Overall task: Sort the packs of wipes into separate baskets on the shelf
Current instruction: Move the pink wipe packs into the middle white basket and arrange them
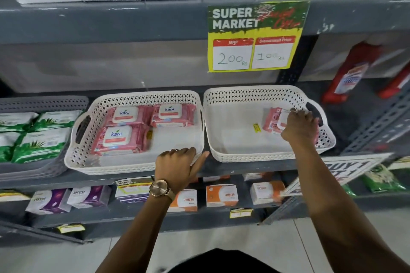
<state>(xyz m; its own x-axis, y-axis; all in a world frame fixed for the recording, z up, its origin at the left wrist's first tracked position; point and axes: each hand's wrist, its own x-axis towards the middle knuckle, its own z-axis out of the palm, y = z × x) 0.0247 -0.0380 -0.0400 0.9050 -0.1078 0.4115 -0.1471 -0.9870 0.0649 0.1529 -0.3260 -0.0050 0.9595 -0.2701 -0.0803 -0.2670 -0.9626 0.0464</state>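
Observation:
Two white perforated baskets stand side by side on the grey shelf. The middle basket (124,165) holds three pink Kara wipes packs (124,137) lying flat. In the right basket (250,155) lies a smaller pink wipes pack (271,121) with a rose print, at its far right. My right hand (298,126) is inside that basket, fingers closed on this pack. My left hand (177,165), with a watch on the wrist, grips the front rim of the middle basket at its right corner.
A grey basket (44,104) at the left holds green and white wipes packs (37,139). A yellow price sign (255,37) hangs from the shelf above. Red packs (348,73) stand at the right. Small boxes (221,195) fill the lower shelf.

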